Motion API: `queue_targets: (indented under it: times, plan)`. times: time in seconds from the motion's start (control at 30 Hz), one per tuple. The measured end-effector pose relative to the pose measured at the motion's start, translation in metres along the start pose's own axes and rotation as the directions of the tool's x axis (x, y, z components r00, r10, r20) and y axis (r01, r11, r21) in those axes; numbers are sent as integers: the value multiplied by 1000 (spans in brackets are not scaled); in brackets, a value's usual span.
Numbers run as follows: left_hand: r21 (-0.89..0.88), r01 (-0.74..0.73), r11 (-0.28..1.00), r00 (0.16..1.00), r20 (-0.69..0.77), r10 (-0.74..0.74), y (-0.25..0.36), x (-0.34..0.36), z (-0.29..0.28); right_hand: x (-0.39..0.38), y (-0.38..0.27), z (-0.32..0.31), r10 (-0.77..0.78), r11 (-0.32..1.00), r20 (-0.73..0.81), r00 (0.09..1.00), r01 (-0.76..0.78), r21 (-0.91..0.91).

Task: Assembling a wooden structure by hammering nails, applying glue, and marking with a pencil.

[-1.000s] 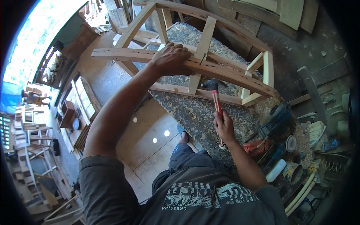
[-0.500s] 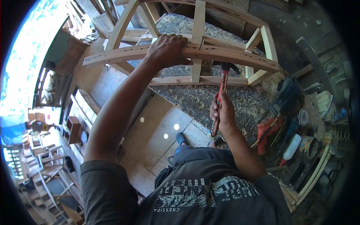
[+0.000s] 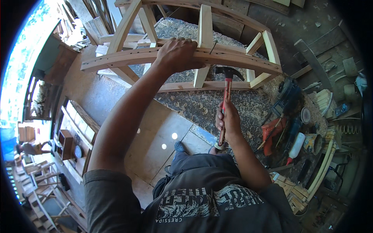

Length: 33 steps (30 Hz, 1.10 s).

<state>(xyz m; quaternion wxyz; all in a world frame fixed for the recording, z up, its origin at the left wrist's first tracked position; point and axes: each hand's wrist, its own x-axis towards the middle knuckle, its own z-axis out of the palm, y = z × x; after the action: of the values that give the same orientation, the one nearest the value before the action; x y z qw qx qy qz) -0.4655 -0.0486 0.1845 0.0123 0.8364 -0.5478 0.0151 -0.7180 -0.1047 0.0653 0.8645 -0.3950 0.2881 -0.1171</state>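
Note:
A wooden frame with curved rails and straight cross pieces lies on the workbench [image 3: 182,101]. My left hand [image 3: 176,56] is closed over its near curved rail [image 3: 241,60], left of the middle upright [image 3: 205,29]. A thin dark sliver [image 3: 213,47] sticks up where that upright meets the rail; I cannot make out what it is. In my right hand [image 3: 230,121] is a claw hammer [image 3: 227,88] with a red, worn handle and a black head. The fingers wrap around the handle. The hammer's head is just on my side of the curved rail, over the bench.
On the bench at right lie a blue power tool [image 3: 285,97], an orange-red drill [image 3: 269,134], a white bottle with a red tip [image 3: 296,147] and an open can [image 3: 312,143]. Wood shavings cover the bench. Small wooden furniture [image 3: 66,141] stands at left. Tiled floor [image 3: 149,155] shows below.
The view has shifted slightly, so most things appear further left. The hammer has come a little toward me and stands straighter. My left hand keeps its hold on the rail.

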Motion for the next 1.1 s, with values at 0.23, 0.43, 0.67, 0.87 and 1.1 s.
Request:
queue_targets:
  times: [0.23,0.43,0.67,0.87,1.1]
  plan:
    - [8,-50,999,997,-67,50,-3,1,5,15,-6,0,5,999,46,999,-7,50]
    - [22,-27,999,999,-47,28,-1,2,3,-4,-24,-9,14,970,23,1000,-8,-243]
    - [14,-47,999,996,-69,48,-3,-2,4,-59,-122,24,-550,508,183,815,501,-700]
    - [9,-56,998,994,-93,57,-2,1,3,-36,-166,32,-807,241,358,469,816,-525]
    - [15,-25,1000,997,-75,26,-12,-7,8,-30,-185,50,-594,125,482,643,666,-735]
